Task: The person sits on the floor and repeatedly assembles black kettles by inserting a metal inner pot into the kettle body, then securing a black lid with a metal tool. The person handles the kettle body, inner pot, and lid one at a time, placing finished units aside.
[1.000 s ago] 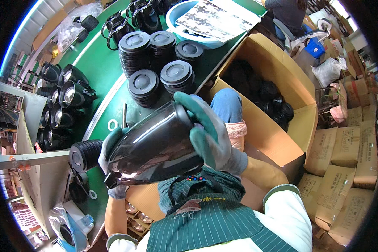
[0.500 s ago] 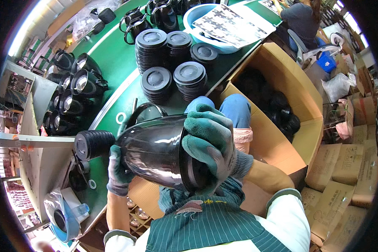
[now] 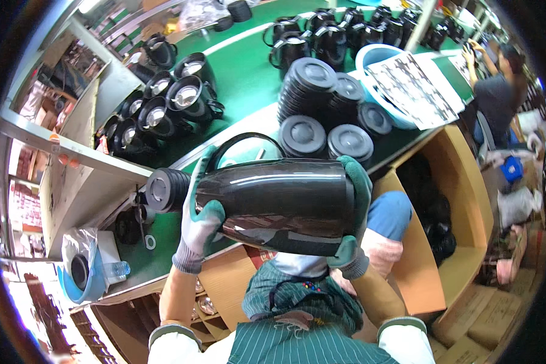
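Note:
A glossy black jug point(image 3: 273, 203) lies on its side between my two gloved hands, its looped handle pointing away from me. My left hand point(image 3: 200, 224) is closed round the narrower left end, thumb on the near side. At the wider right end, my right hand point(image 3: 357, 200) wraps the base, fingers over the top and thumb below. Just left of my left hand, a short stack of ribbed black round parts point(image 3: 164, 190) rests on its side. Beyond the jug stand several stacks of black round discs point(image 3: 303, 134) on the green bench point(image 3: 242, 67).
More black jugs point(image 3: 188, 94) stand at left and far back. A blue basin point(image 3: 376, 57) carries a patterned sheet point(image 3: 415, 88). At right is an open cardboard box point(image 3: 467, 200) holding dark items. A divided carton point(image 3: 224, 324) sits below the bench. A person point(image 3: 497, 91) works far right.
The jug has swung more level and its handle shows fully. My right hand has shifted from across its base to grip the right end. The whole view has turned leftward.

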Demonstrator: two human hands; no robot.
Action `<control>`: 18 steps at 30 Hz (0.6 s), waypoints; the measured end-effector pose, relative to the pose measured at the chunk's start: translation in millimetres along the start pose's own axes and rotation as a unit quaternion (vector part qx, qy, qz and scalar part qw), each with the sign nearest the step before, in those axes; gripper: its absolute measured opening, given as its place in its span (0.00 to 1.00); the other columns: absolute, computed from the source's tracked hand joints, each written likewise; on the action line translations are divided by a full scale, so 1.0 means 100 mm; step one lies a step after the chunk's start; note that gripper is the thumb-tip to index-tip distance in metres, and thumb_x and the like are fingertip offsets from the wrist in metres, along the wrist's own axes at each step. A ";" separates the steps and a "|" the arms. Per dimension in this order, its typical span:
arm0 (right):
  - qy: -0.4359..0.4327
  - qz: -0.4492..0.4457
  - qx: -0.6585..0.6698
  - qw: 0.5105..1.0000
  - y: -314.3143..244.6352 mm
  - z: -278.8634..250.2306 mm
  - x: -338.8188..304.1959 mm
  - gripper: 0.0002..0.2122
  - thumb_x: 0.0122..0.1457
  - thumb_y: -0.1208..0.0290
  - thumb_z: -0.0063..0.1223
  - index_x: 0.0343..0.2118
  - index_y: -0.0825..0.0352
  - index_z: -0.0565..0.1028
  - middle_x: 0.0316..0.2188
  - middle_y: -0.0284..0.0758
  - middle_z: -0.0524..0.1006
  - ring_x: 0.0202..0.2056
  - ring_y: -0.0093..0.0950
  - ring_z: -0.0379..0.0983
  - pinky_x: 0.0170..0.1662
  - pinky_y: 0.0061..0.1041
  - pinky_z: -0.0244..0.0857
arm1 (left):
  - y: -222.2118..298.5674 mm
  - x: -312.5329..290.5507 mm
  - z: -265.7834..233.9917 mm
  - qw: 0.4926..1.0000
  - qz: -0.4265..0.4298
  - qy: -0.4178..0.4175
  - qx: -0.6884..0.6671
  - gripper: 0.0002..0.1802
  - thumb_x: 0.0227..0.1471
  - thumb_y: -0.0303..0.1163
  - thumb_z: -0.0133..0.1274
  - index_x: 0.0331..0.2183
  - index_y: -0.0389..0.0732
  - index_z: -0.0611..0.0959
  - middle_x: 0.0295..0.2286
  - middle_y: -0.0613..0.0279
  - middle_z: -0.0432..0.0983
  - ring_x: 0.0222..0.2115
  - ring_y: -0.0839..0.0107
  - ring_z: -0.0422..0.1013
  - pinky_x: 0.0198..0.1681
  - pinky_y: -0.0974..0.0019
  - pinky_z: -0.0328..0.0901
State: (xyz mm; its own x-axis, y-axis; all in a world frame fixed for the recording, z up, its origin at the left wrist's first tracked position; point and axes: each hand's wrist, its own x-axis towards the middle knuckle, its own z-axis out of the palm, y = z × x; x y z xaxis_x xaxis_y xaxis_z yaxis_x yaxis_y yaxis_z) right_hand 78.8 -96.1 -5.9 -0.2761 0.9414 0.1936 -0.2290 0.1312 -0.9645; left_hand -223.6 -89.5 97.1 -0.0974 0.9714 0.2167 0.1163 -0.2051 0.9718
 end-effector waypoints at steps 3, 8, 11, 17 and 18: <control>0.005 -0.033 -0.042 0.999 -0.01 0.00 0.32 0.39 0.59 0.44 0.56 0.64 0.73 0.65 0.61 0.53 0.66 0.60 0.48 0.67 0.63 0.48 0.62 | 0.15 0.35 -0.17 0.998 0.037 -0.013 0.052 0.54 0.41 0.19 0.59 0.70 0.34 0.57 0.59 0.50 0.68 0.55 0.65 0.71 0.59 0.61 0.67; 0.033 -0.054 -0.104 0.993 0.00 -0.08 0.55 0.39 0.61 0.44 0.54 0.64 0.75 0.64 0.62 0.53 0.67 0.60 0.48 0.68 0.64 0.47 0.62 | -0.22 1.96 -0.27 0.857 0.159 0.147 0.468 0.59 0.40 0.49 0.75 0.66 0.35 0.64 0.57 0.44 0.70 0.58 0.54 0.69 0.64 0.54 0.63; 0.055 -0.050 -0.124 0.989 0.00 -0.09 0.53 0.40 0.62 0.43 0.53 0.65 0.76 0.63 0.62 0.54 0.67 0.60 0.48 0.69 0.64 0.46 0.62 | -0.74 3.13 -0.29 0.804 0.147 0.095 0.569 0.59 0.38 0.54 0.75 0.64 0.37 0.67 0.55 0.42 0.70 0.58 0.46 0.67 0.62 0.50 0.61; 0.115 -0.023 -0.138 0.983 0.14 -0.13 0.65 0.40 0.64 0.43 0.51 0.65 0.78 0.62 0.63 0.54 0.67 0.60 0.48 0.70 0.65 0.45 0.61 | -1.82 4.65 -0.17 0.825 0.055 0.037 0.562 0.62 0.39 0.60 0.71 0.66 0.39 0.63 0.60 0.41 0.65 0.62 0.45 0.61 0.66 0.50 0.57; 0.116 -0.022 -0.136 0.984 0.16 -0.12 0.68 0.40 0.65 0.43 0.50 0.65 0.78 0.61 0.63 0.54 0.67 0.60 0.48 0.70 0.65 0.45 0.61 | -1.91 4.68 -0.25 0.816 0.096 0.026 0.570 0.63 0.38 0.62 0.71 0.66 0.35 0.64 0.58 0.37 0.69 0.59 0.44 0.67 0.63 0.50 0.62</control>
State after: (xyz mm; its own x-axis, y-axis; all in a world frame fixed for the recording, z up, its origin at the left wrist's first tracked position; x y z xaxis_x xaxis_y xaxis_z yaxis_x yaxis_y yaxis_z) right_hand 67.8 -26.5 -10.9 -0.0440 0.9743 0.2207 0.0307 0.2221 -0.9745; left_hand -316.4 401.3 15.5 -0.0074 0.9222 0.3867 0.9748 -0.0795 0.2084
